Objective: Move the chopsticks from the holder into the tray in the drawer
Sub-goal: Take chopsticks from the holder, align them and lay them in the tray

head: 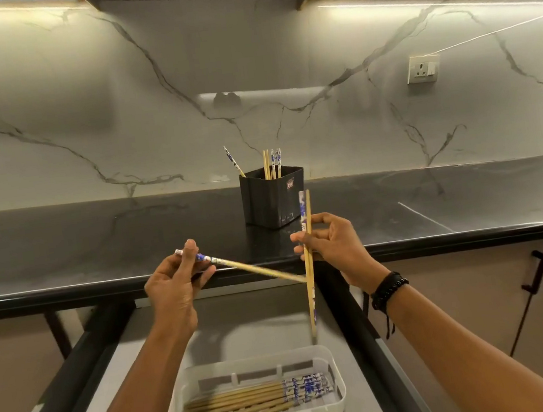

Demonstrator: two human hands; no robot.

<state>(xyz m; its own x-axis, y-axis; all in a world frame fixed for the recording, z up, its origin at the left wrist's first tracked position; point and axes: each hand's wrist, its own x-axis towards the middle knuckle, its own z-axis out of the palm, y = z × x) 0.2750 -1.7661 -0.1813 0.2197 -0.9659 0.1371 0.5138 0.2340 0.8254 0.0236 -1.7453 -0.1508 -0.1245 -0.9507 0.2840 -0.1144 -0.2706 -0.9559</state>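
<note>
chopsticks in both hands, between holder and tray

my left hand [173, 284] pinches one chopstick [258, 270] pointing to 4 o'clock, its tip reaching the upright pair [311, 290] pinched in my right hand [334, 249]. holder [272, 198] at 12 o'clock, tray [249, 361] at 6.

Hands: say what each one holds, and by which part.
The left hand pinches one chopstick at its blue-patterned end. The right hand grips two upright chopsticks just above their middle.
</note>
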